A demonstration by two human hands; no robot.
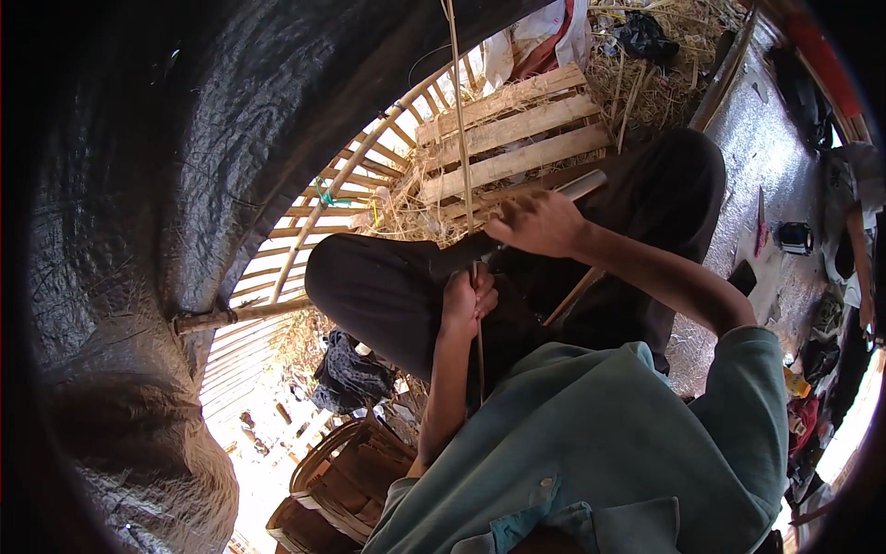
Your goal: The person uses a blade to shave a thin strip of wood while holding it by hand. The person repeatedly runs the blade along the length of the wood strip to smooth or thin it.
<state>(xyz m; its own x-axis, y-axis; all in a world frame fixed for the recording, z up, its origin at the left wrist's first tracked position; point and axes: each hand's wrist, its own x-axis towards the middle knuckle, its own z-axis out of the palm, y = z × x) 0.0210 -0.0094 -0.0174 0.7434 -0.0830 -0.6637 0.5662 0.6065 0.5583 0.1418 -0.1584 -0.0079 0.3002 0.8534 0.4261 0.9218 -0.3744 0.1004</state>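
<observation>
My left hand [469,301] is closed around a long thin bamboo strip [463,138], in front of my lap. The strip runs from the top of the view, between my knees, down past my fist toward my shirt. Just above and to the right, my right hand [540,224] is wrapped round a knife, its broad pale blade [583,186] sticking out beyond the knuckles to the upper right. Most of the knife's handle is hidden by my fingers. Below my right forearm, another pale stick [572,295] slants across my dark trousers.
Ahead lies a slatted wooden pallet [517,138] on straw [669,88]. A bamboo slat fence [346,189] curves along the left beside a dark tarp [249,120]. Woven baskets [346,475] stand lower left. Scissors [761,226] and a roll of tape [794,237] lie to the right.
</observation>
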